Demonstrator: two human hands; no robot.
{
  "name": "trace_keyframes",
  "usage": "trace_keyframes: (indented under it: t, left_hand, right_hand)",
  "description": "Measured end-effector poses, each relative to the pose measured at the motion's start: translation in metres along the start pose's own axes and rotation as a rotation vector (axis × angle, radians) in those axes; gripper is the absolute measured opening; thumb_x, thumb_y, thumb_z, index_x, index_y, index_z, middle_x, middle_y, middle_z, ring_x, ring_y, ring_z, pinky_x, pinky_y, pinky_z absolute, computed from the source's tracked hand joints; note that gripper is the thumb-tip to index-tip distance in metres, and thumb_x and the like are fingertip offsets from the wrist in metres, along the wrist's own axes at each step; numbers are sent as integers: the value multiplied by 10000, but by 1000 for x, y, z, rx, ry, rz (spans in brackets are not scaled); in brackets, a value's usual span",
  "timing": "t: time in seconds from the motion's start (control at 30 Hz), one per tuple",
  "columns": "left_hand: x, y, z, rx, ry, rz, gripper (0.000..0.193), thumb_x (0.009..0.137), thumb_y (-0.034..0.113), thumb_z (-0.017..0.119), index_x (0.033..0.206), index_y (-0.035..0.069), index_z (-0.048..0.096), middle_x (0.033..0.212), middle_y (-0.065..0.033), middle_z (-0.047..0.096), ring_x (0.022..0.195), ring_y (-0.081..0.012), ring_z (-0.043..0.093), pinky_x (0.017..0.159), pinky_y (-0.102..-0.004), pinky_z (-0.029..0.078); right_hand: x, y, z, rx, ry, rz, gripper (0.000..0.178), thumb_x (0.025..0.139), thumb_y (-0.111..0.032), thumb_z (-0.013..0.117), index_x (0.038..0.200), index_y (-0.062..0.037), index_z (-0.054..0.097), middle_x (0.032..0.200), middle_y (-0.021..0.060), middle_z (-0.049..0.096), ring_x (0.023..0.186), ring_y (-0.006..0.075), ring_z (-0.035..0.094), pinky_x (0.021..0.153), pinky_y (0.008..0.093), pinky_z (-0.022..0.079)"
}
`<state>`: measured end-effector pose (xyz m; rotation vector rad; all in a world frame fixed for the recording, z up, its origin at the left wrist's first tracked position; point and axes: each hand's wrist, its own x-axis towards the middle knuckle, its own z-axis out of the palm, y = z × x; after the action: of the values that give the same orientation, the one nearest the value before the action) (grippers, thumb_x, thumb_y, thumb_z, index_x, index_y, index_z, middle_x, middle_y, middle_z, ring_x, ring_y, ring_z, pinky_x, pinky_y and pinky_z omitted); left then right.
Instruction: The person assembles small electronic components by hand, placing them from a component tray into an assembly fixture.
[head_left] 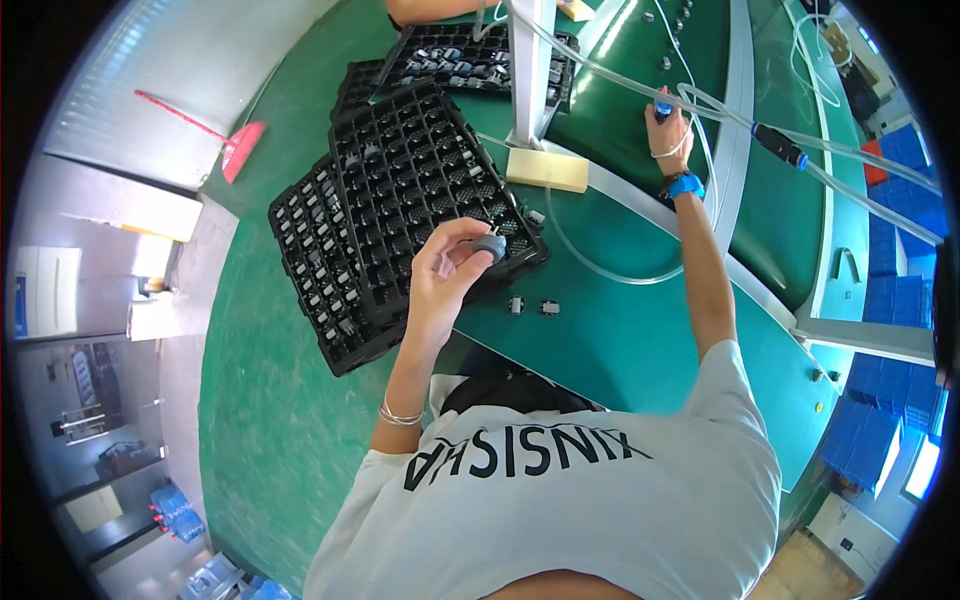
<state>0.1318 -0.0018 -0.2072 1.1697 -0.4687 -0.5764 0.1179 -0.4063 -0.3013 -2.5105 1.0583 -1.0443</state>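
Observation:
Pinched between the thumb and fingers of my left hand (446,262) is a small dark grey rounded part (488,246), with a thin pin-like end pointing up. It is held over the near right corner of a black compartment tray (395,165), whose cells are partly filled with small parts. My right hand (670,140) reaches far out over the green conveyor belt (600,130), fingers closed round a small blue object (662,108) whose exact kind I cannot make out. Two small metal-and-black parts, one of them a silver block (550,308), lie on the green table near my body.
A second black tray (320,260) lies under the first, and another tray (450,55) stands beyond, near another person's arm (430,10). A yellow foam block (547,170) rests beside a white post (532,80). Clear hoses (610,275) loop across the table and belt.

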Motion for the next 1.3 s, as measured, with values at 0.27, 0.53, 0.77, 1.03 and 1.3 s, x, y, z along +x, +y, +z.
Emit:
trace_keyframes:
  t: [0.27,0.53,0.77,1.03,1.3]
  left_hand:
    - [7,2,5,-24,-99,135,266,712,-115,614,944,-1,553,931,-44,538,874,-127,557,803,-251,447]
    - [6,2,18,14,-141,141,276,693,-154,603,928,-19,549,941,-56,515,870,-142,568,799,-258,482]
    - [-1,-8,22,66,-83,193,349,679,-135,630,987,-3,530,972,-72,520,871,-136,562,780,-258,477]
    - [69,17,-52,913,254,396,273,762,-1,597,1027,42,546,934,-73,562,852,-156,546,724,-261,448]
    - [134,1,-144,1472,206,419,241,747,48,590,986,71,566,973,-90,564,923,-268,535,804,-363,432]
  right_hand:
    - [-68,-105,-53,1345,-550,299,162,794,-174,591,913,-95,515,869,0,534,753,98,513,631,214,433]
    - [-129,-180,-131,1566,-1186,665,374,830,-292,506,1098,-33,473,982,53,555,880,116,555,779,246,454]
    - [-138,-178,-134,1540,-1232,613,359,847,-264,499,1122,-39,453,1000,55,544,892,118,551,786,256,455]
    - [-96,-119,-48,946,-497,-75,295,752,-171,616,968,-7,502,805,97,606,730,168,609,639,290,466]
    - [-99,-125,-35,489,-424,-270,387,723,-196,646,1024,-31,466,796,208,587,730,387,579,621,406,463]
